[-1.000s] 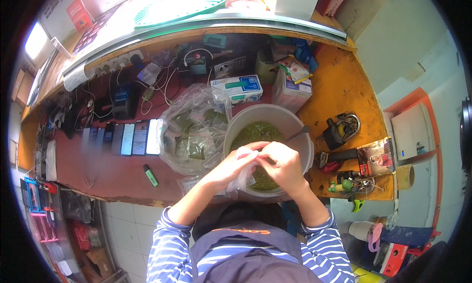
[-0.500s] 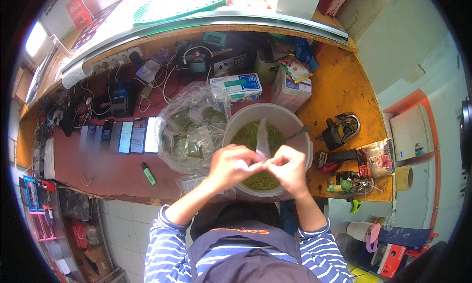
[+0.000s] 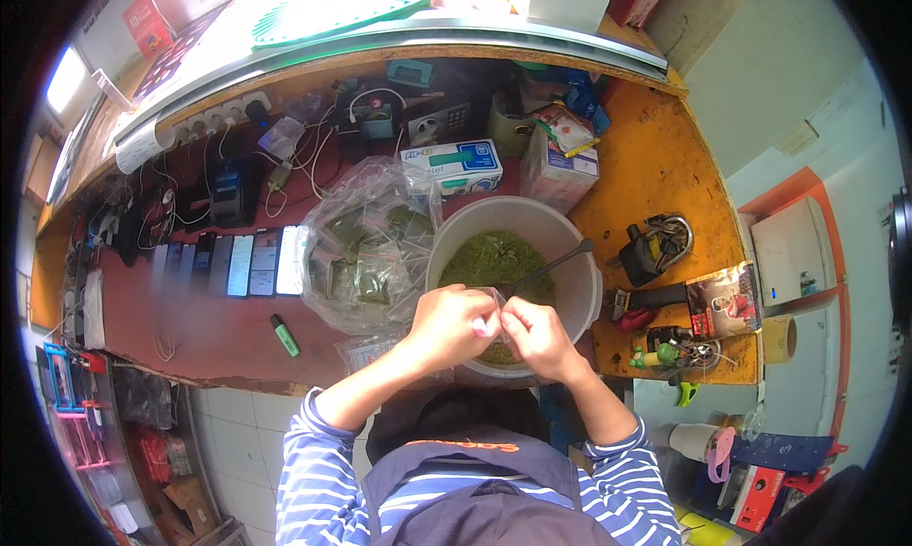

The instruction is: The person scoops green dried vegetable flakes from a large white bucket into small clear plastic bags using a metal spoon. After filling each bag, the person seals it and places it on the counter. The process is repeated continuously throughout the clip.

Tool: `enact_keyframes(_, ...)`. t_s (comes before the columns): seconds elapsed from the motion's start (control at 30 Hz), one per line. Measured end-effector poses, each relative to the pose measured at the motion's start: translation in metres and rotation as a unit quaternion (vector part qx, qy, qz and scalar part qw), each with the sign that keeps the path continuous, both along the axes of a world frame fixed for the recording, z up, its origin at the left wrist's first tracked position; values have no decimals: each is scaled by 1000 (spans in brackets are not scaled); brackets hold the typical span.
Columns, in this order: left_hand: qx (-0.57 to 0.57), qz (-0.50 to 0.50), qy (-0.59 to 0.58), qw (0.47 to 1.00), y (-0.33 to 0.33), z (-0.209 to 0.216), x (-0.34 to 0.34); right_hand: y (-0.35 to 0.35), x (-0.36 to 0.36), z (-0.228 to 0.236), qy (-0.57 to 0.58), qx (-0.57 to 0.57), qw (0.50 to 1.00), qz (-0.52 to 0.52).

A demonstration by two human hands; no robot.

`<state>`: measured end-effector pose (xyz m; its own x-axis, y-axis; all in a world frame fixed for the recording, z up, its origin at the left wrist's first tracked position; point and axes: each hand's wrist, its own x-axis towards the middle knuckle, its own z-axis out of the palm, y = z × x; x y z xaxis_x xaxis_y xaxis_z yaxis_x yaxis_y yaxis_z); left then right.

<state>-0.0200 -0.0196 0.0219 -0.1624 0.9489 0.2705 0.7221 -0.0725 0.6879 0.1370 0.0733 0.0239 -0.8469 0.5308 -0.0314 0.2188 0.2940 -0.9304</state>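
My left hand (image 3: 452,326) and my right hand (image 3: 541,339) meet over the near part of a white bucket (image 3: 581,294). Both hands are closed, pinching a small clear plastic bag (image 3: 498,301) between them; the fingers hide most of it. Inside the bucket lies green, finely shredded plant stuff (image 3: 486,259), and a dark-handled utensil (image 3: 568,253) leans in it toward the right rim. Left of the bucket sits a large clear plastic bag (image 3: 366,180) holding several small packets of green stuff (image 3: 372,285). Flat clear bags (image 3: 366,354) lie at the table's front edge near my left forearm.
Several phones (image 3: 239,266) stand in a row on the left, behind a green highlighter (image 3: 285,337). A white-and-blue box (image 3: 451,166) and a carton (image 3: 559,174) are behind the bucket. At right, a padlock (image 3: 655,252) and a dark-handled tool (image 3: 655,299) lie on the yellow wooden surface.
The small plastic bag, which stood up above my fingers, is now lower and mostly hidden by my hands. My right hand has turned and moved slightly down, with its fingers closed against the left.
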Motion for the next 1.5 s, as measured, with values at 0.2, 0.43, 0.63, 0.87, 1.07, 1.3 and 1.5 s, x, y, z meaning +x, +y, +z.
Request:
enact_keyframes(0.2, 3, 66, 84, 994, -7, 2, 1, 8, 4, 8, -10, 266, 961, -80)
enact_keyframes(0.43, -68, -41, 48, 996, 0, 6, -32, 25, 22, 24, -4, -150, 988, -47)
enact_keyframes(0.63, 33, -8, 102, 994, 8, 7, -15, 20, 17, 41, -103, 93, 990, -37)
enact_keyframes(0.87, 195, 89, 153, 965, 11, -6, -24, 55, 1, -15, -40, 350, 933, -69)
enact_keyframes(1.07, 179, 118, 1, 977, -5, 1, -47, 51, 4, -41, -303, 311, 895, 103)
enact_keyframes(1.3, 221, 111, -67, 967, -8, 11, -48, 34, 8, -42, -322, 428, 844, 33)
enact_keyframes(1.5, 234, 78, -77, 966, -2, 4, -46, 15, -9, -39, -229, 375, 893, 100)
